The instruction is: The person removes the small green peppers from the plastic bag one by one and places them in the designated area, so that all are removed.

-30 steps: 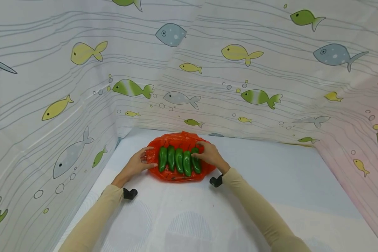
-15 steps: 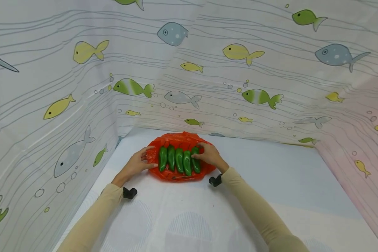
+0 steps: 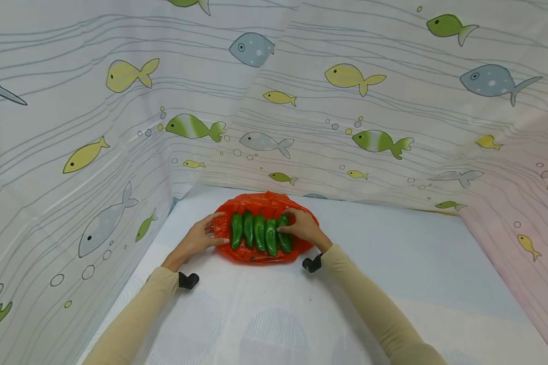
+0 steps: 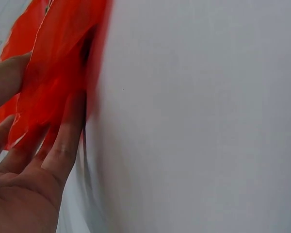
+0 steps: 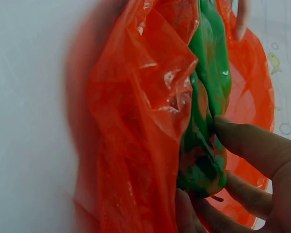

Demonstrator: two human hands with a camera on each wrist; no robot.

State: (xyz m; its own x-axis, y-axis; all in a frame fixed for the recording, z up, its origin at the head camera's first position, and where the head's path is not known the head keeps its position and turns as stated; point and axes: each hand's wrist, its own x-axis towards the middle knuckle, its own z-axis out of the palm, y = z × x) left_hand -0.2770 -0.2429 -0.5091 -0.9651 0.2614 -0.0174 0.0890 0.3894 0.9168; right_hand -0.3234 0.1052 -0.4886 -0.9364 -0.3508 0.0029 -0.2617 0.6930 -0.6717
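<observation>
Close to the back wall (image 3: pixel 310 111) of fish-printed cloth, five green peppers (image 3: pixel 260 233) lie side by side in a crumpled red plastic bag (image 5: pixel 136 121) on the pale table (image 3: pixel 392 243). Compared with half a second ago, very little has changed: the right hand (image 3: pixel 307 226) has its thumb a bit lower on the rightmost pepper (image 3: pixel 284 243), while the left hand (image 3: pixel 201 235) looks nearly the same. From this one may judge that the work is at a stage of small adjusting, and the row keeps its order. The right hand is mostly closed around the stem end of that pepper, with thumb on one side and fingers curved on the other. The left hand is spread rather wide at the left side of the bag, with straight fingers partly behind the film; it has no pepper in its hold. As for edges, the bag's rim stands up loosely around the peppers, and in the right wrist view a fold of it rises just beside the held one, so film could probably catch on the fingers. Behind the bag the wall leaves little room; more room seems to be at the right and toward the person.
</observation>
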